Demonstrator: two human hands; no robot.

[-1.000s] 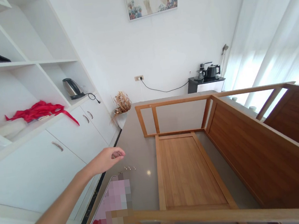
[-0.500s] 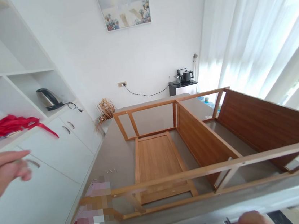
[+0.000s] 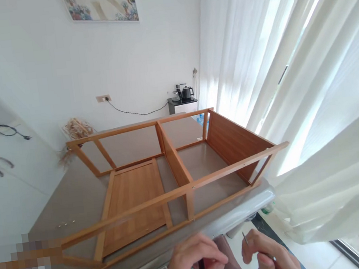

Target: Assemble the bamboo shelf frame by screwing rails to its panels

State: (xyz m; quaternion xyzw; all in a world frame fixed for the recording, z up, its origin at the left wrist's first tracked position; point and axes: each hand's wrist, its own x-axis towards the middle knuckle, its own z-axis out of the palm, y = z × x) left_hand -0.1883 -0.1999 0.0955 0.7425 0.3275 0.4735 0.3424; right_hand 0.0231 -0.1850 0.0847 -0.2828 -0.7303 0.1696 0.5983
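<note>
Right hand (image 3: 270, 253) pinches a metal rod (image 3: 245, 238), maybe getting it ready; left hand (image 3: 189, 254) curls, I can't tell around what. The wooden frame (image 3: 189, 190) likely needs careful aim.

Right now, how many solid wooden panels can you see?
3. A flat panel lies inside the wooden frame, toward the picture's left; a middle panel stands upright across it; an end panel stands at its right. More may hide at the blurred lower left.
</note>
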